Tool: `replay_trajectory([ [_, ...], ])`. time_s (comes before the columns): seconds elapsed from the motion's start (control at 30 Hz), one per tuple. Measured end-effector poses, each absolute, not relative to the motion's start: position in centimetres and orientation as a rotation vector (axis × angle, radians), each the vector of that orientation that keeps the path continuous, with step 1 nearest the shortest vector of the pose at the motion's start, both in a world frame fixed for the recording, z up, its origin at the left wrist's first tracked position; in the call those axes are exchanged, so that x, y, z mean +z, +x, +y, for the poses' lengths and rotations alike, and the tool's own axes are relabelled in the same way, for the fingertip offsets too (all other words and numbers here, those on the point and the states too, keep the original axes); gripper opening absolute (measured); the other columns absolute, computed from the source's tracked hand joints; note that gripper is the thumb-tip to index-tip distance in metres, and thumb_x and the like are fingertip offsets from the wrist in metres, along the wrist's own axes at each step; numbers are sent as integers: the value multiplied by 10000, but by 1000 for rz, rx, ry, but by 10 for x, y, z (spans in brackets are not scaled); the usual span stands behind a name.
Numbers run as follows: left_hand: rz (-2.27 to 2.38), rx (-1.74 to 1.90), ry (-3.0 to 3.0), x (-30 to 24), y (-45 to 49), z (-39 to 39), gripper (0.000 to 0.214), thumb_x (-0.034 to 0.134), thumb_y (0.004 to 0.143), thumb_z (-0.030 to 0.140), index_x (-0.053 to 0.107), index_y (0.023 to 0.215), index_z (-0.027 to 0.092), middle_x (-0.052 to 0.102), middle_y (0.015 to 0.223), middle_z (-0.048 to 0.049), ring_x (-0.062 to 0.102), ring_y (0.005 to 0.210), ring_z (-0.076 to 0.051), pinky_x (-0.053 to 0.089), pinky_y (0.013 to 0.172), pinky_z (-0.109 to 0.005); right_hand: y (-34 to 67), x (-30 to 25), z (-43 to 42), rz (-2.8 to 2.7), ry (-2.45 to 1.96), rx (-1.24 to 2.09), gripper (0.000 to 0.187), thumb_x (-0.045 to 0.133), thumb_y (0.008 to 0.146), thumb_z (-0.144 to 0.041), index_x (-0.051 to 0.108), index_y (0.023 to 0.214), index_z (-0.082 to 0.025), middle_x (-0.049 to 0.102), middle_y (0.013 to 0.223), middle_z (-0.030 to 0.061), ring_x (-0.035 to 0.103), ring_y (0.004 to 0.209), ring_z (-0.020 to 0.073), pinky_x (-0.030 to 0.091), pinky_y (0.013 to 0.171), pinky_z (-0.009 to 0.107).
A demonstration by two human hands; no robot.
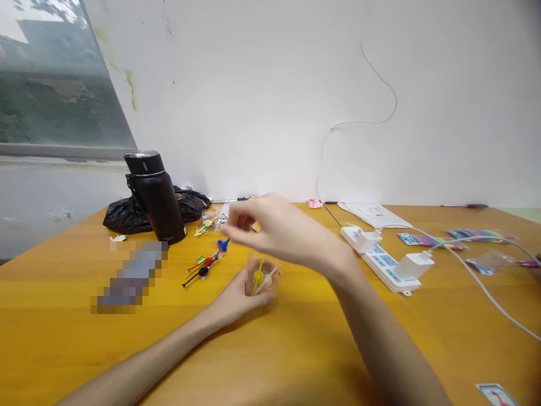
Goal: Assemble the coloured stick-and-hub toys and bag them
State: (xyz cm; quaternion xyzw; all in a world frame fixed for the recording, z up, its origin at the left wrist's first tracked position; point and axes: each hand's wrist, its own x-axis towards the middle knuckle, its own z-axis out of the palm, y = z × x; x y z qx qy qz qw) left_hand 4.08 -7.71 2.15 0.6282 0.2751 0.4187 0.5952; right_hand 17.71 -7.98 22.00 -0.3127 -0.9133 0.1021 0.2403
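Note:
My left hand (239, 296) rests on the table, its fingers wrapped round a small clear plastic container (273, 285). Inside show a yellow arrow-shaped piece (258, 276) and a whitish one (267, 280), each with a round middle. Above it my right hand (274, 228), a little blurred, has its fingers pinched together. A blue plastic arrow piece (222, 245) appears at the fingertips, seemingly in the pinch. To the left lie a black arrow piece (203, 272), a red one (208, 261) and a yellow-green one (195, 265), close together.
A black bottle (156, 197) stands before a black plastic bag (118, 215). Behind the hands lies a clear bag of coloured pieces (207, 223). At right are a white power strip (386, 265), cables, paper (374, 215) and colourful packets (426, 241). A blurred-out patch (131, 279) lies left.

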Motion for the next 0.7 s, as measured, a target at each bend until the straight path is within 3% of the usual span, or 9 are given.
replay_trajectory([
  [0.3,589,940,1421,27,41,-77,468,841,782,347,603,1164,217,626,1165,-77,580,1078,-215,440,949,-331,237,245,-83,-2378,-1018,130,394,467,1011,-363,605,694,-174,521,631,-5,389,593,107,257,587,289],
  [0.53,583,922,1338,24,39,-78,534,845,783,328,567,1231,243,625,1192,-74,582,1111,-221,448,962,-354,223,232,-73,-2569,-1006,365,426,471,1008,-378,544,644,-171,466,602,-16,330,566,98,230,575,290],
  [0.7,582,929,1363,27,39,-79,502,839,788,310,572,1203,224,621,1182,-80,570,1118,-222,456,965,-361,217,228,-69,-2703,-957,667,395,460,1001,-361,564,672,-168,572,659,4,412,581,107,267,576,279],
])
